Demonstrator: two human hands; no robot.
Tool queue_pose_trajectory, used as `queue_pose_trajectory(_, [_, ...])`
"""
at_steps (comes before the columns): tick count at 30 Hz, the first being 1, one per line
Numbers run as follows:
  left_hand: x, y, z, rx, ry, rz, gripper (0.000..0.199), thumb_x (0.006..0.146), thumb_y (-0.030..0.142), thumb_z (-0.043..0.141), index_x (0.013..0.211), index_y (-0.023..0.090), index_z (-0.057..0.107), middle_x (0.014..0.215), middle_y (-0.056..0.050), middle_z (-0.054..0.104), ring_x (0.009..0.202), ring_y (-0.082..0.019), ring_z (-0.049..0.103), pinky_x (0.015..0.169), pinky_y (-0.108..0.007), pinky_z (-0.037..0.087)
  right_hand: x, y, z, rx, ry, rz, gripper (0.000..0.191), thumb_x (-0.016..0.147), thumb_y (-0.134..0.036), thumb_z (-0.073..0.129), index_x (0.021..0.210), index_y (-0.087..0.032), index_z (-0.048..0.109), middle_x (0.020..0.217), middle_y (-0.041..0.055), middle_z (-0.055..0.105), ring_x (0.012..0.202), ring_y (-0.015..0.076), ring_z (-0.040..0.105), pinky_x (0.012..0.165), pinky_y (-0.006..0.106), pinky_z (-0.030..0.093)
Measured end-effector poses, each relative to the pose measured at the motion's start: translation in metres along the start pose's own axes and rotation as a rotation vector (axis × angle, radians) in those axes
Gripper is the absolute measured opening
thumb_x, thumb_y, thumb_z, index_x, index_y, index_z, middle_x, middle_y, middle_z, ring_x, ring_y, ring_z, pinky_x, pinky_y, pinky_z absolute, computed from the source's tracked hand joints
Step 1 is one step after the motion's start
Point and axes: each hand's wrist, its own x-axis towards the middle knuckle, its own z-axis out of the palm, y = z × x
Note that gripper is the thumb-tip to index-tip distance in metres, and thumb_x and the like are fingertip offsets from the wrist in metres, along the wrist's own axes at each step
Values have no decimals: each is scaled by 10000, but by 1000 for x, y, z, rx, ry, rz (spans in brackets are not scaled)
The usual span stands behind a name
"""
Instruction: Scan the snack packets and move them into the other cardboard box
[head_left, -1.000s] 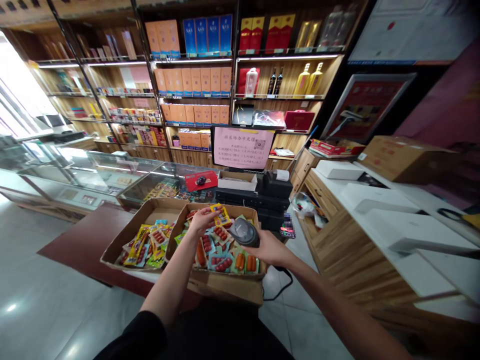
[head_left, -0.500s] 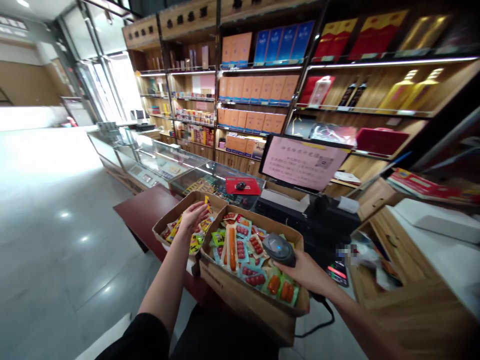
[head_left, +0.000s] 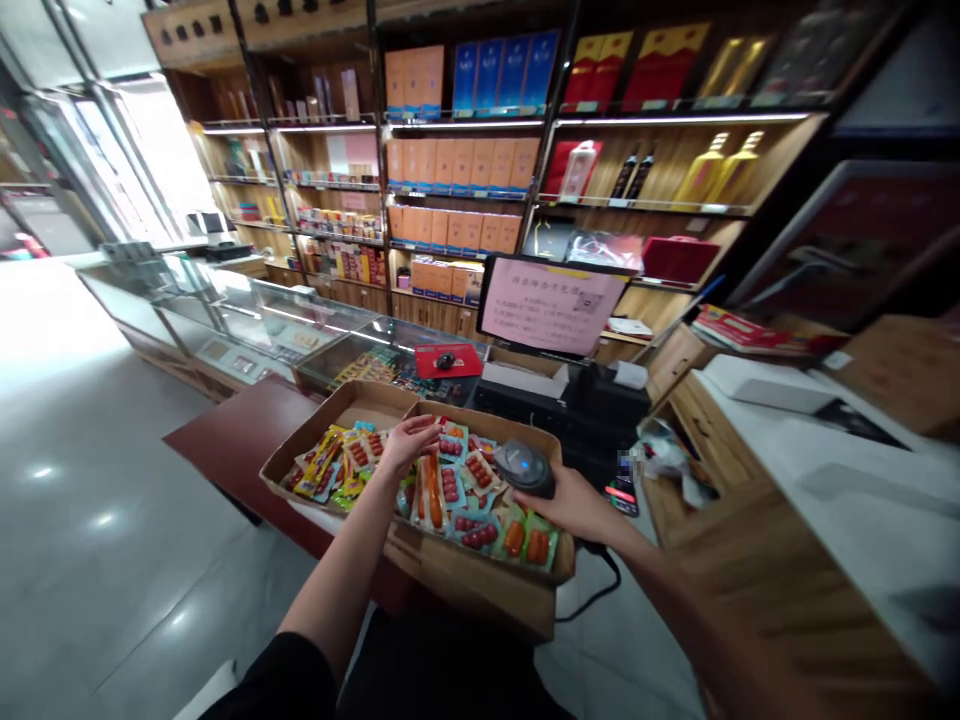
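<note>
Head view, right grip (head_left: pixel 576 505) around scanner (head_left: pixel 525 470), left grip (head_left: pixel 409 444) spread over packets (head_left: pixel 475 528), pink Chinese sign (head_left: pixel 544 308), blurred text

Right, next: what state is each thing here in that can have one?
Scanner: held by right hand, blue light on
Left hand: fingers extended over packets
Left box: open, partly filled
Right box: open, filled with packets
Shelf light: lit
Mouse: resting on red mat
</note>
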Motion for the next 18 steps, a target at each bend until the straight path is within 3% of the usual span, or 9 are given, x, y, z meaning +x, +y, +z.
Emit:
queue_pose_trajectory(5, [8,-30,43,143,-142,-52,574,580,267,922,1070,99,676,825,-99,739,666,-162,698,599,-249,558,-16,3,-8,-4,46,22,421,757,-439,718,1081,-170,707,1080,104,767,1042,330,704,880,393,550])
queue_pose_trajectory(9, [12,-51,62,396,-216,-8,508,675,325,853,1102,120,668,915,-115,744,720,-178,697,597,-249,538,-24,13,-5,8,81,58,399,753,-405,721,1071,-163,714,1072,108,767,1030,330,706,856,393,555])
queue_pose_trajectory(14, [3,-63,66,1161,-197,348,461,688,371,813,1082,168,687,1010,-123,700,970,-270,665,842,-347,510,-26,25,3,47,104,59,413,750,-409,733,1086,-168,719,1064,107,768,1009,320,712,866,389,556])
queue_pose_trajectory(18, [-10,-68,71,1639,-187,462,678,616,507,831,1163,158,634,1186,-180,593,1141,-340,558,920,-397,463,-24,28,6,74,108,31,427,755,-410,736,1116,-185,714,1071,94,767,1016,312,709,881,387,552])
